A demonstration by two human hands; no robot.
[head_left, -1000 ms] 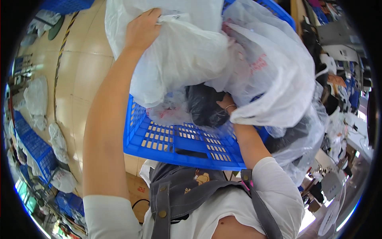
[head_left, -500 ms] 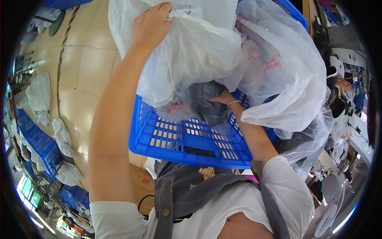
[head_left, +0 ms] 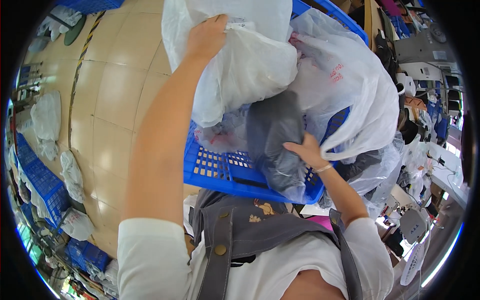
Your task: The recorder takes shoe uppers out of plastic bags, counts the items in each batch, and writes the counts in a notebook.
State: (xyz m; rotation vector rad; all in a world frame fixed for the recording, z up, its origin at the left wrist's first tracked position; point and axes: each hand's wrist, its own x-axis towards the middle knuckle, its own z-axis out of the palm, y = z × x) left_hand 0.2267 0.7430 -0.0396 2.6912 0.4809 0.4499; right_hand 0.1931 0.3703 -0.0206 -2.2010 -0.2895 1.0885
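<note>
One blue plastic crate [head_left: 225,172] with slotted walls sits right in front of the person, heaped with white plastic bags, at least two big ones on top. The left hand [head_left: 207,37] is raised high with its fingers closed around a fold of the upper white bag [head_left: 240,65], gripping it and lifting it off the pile. A small white label with dark print [head_left: 240,22] sits on that bag just beside the fingers. The right hand [head_left: 307,150] is lower, at the crate's near right corner, fingers curled and pressed onto a dark grey bundle in clear wrap [head_left: 277,145] that hangs over the crate's front wall. A second large white bag [head_left: 350,85], with faint red print on its side, billows to the right and crowds the right hand from above. Under the lifted bag a clear bag with pinkish contents [head_left: 220,135] lies in the crate. On the tiled floor [head_left: 115,90] to the left stand more blue crates [head_left: 42,185] with several white bags [head_left: 47,120] lying near them. A white fan [head_left: 417,245] stands at lower right.
</note>
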